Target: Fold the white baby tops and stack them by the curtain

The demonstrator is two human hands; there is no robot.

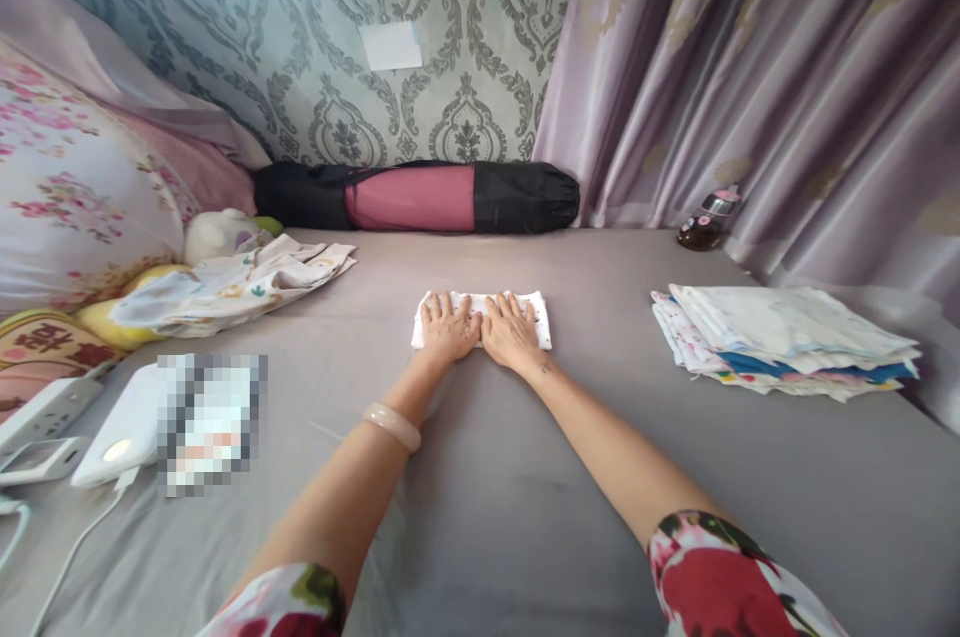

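Observation:
A small folded white cloth with dark specks (544, 321) lies flat on the grey bed sheet (480, 477), in the middle of the view. Pressed on its left half is my left hand (448, 325), palm down with the fingers stretched out. My right hand (511, 329) rests the same way on the right half, its thumb close to the left thumb. Both hands cover much of the cloth, so its layers are mostly hidden. Neither hand grips it.
To the right lies a stack of folded cloths (787, 327), with a dark bottle (709, 219) behind it. A black and pink roll bag (412, 197) lies along the wall. On the left are a loose printed garment (240, 287), a white device with a cable (131, 427) and a power strip (52, 407).

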